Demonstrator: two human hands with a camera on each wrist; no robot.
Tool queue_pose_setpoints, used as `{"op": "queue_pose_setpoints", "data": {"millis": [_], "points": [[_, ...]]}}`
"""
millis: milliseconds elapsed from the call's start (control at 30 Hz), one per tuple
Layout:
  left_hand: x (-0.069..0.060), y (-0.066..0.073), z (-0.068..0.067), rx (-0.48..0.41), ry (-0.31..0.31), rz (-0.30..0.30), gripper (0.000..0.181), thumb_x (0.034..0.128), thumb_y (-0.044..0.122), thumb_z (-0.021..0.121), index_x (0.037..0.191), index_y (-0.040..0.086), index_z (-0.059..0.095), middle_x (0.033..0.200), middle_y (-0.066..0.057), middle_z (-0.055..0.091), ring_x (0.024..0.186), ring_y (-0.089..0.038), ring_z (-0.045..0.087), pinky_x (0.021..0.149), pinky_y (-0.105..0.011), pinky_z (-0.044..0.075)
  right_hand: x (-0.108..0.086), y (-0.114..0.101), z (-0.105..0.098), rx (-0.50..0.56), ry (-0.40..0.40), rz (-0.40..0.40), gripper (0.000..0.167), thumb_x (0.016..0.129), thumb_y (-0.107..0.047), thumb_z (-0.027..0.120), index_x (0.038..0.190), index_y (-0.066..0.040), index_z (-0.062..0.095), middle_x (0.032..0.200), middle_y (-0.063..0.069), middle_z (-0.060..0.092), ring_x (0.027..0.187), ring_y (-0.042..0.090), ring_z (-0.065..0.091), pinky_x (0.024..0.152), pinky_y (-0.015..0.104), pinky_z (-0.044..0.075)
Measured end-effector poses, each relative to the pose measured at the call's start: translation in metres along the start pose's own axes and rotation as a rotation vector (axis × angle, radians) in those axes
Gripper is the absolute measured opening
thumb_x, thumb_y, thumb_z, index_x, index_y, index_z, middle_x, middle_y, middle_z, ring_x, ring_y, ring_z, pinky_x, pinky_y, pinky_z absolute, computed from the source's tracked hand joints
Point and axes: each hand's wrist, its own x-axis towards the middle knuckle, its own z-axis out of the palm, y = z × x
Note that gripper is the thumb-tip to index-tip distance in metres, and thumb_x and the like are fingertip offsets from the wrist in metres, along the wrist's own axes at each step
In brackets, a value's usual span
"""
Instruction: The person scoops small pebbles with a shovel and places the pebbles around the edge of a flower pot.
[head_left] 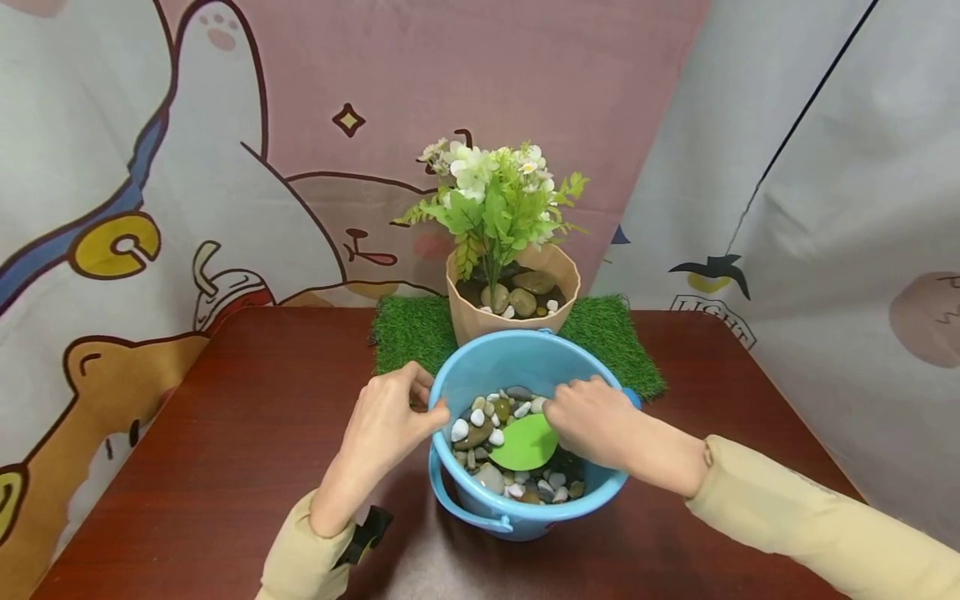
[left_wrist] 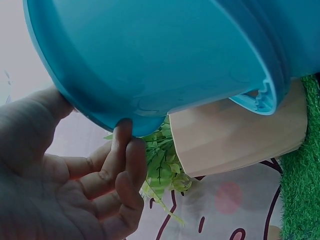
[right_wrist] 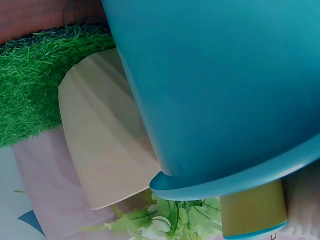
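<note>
A blue bucket (head_left: 521, 346) with pebbles (head_left: 472, 435) in it stands in front of me, tilted slightly toward me. My left hand (head_left: 393, 417) holds its left rim, thumb and bent fingers at the edge; the left wrist view shows the same hand (left_wrist: 95, 170) against the bucket wall (left_wrist: 135, 55). Over the pebbles, my right hand (head_left: 600, 421) grips a toy shovel with a green blade (head_left: 522, 443). In the right wrist view a yellow handle (right_wrist: 254, 212) with a blue end pokes out past the bucket rim (right_wrist: 240, 187); the fingers are mostly hidden there.
Behind the bucket a beige pot (head_left: 465, 312) of stones and white flowers (head_left: 491, 187) stands on a green artificial grass mat (head_left: 618, 342). The brown table (head_left: 247, 433) ends at a printed cloth (head_left: 315, 75). The bucket's handle (head_left: 465, 512) hangs at the front.
</note>
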Motion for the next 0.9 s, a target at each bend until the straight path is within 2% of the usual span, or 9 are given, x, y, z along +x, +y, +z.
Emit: {"op": "queue_pose_setpoints", "data": {"millis": [267,467,600,733,900], "points": [[0.0,0.0,0.0,-0.006,0.0,-0.006,0.015,0.0707,0.017,0.07,0.082,0.009,0.065,0.067,0.001,0.068,0.058,-0.005,0.058,0.057,-0.024,0.047,0.0,-0.002,0.001,0.042,-0.02,0.051,0.012,0.077,-0.009,0.066,0.066,-0.01,0.061,0.057,0.003,0.052,0.05,0.019,0.045,0.047,0.034,0.033],[0.0,0.0,0.0,-0.004,-0.001,-0.005,0.015,0.0706,0.017,0.069,0.082,0.009,0.065,0.067,0.001,0.068,0.059,-0.005,0.059,0.058,-0.025,0.047,0.001,0.0,-0.001,0.068,-0.022,0.064,0.019,0.074,-0.007,0.066,0.059,-0.012,0.055,0.053,0.001,0.048,0.047,0.016,0.042,0.043,0.031,0.034],[0.001,-0.001,0.001,-0.008,0.0,-0.003,0.015,0.0707,0.017,0.069,0.082,0.009,0.065,0.067,0.001,0.068,0.059,-0.005,0.059,0.059,-0.025,0.048,0.001,0.002,-0.005,0.124,-0.052,0.088,0.026,0.073,-0.006,0.065,0.056,-0.015,0.048,0.051,-0.002,0.041,0.046,0.013,0.037,0.042,0.028,0.033],[0.0,-0.001,0.0,-0.007,0.006,-0.002,0.015,0.0704,0.018,0.07,0.082,0.01,0.065,0.066,0.003,0.068,0.059,-0.005,0.059,0.059,-0.025,0.048,0.003,0.002,-0.007,0.2,-0.078,0.1,0.025,0.077,-0.01,0.067,0.06,-0.015,0.049,0.052,-0.003,0.04,0.047,0.012,0.036,0.044,0.026,0.032],[0.0,-0.001,0.0,-0.016,-0.001,-0.004,0.015,0.0707,0.018,0.07,0.082,0.009,0.065,0.067,0.003,0.068,0.06,-0.005,0.06,0.059,-0.025,0.048,0.007,-0.004,0.004,0.261,-0.032,0.073,0.022,0.078,-0.007,0.064,0.062,-0.014,0.05,0.052,-0.004,0.038,0.047,0.011,0.034,0.044,0.024,0.029]]}}
